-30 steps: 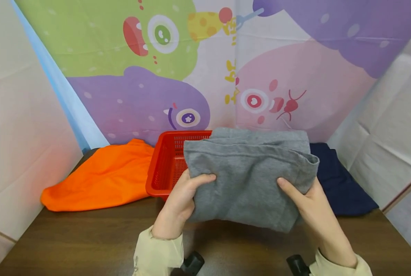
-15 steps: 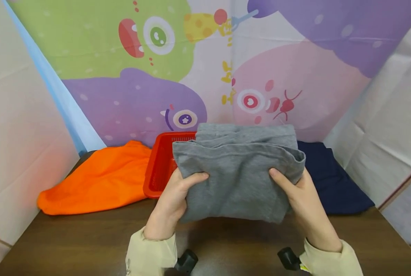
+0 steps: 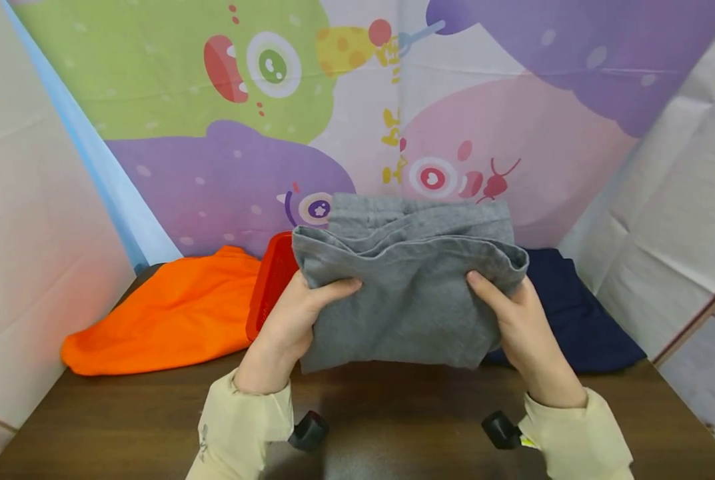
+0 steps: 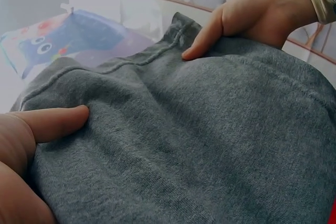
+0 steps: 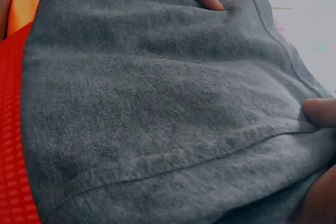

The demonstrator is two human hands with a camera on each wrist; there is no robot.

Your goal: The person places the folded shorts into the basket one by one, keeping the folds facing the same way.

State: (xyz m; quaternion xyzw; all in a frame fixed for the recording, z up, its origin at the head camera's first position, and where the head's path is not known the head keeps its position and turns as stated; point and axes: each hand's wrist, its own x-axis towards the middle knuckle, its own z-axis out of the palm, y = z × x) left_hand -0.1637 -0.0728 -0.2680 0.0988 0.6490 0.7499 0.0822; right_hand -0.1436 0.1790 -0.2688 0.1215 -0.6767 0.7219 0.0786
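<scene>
A folded grey garment (image 3: 402,300) is held up in front of me, above the table. Its hemmed upper edge gapes a little, and more folded layers stand up behind it. My left hand (image 3: 288,323) grips its left side, thumb across the front face and the other fingers hidden behind. On the right side my right hand (image 3: 528,333) grips it the same way. The left wrist view shows the grey cloth (image 4: 199,129) stretched between both thumbs, with a stitched seam along the edge. In the right wrist view the cloth (image 5: 157,93) fills most of the picture.
A red plastic basket (image 3: 267,290) stands behind the garment, mostly covered by it. To the left lies an orange garment (image 3: 171,313), and to the right a folded navy garment (image 3: 579,313). All rest on the dark wooden table (image 3: 393,427), before a cartoon-printed backdrop (image 3: 363,113).
Both hands have raised the grey garment and shifted it slightly left in the head view. It now hides more of the red basket. The grip looks the same.
</scene>
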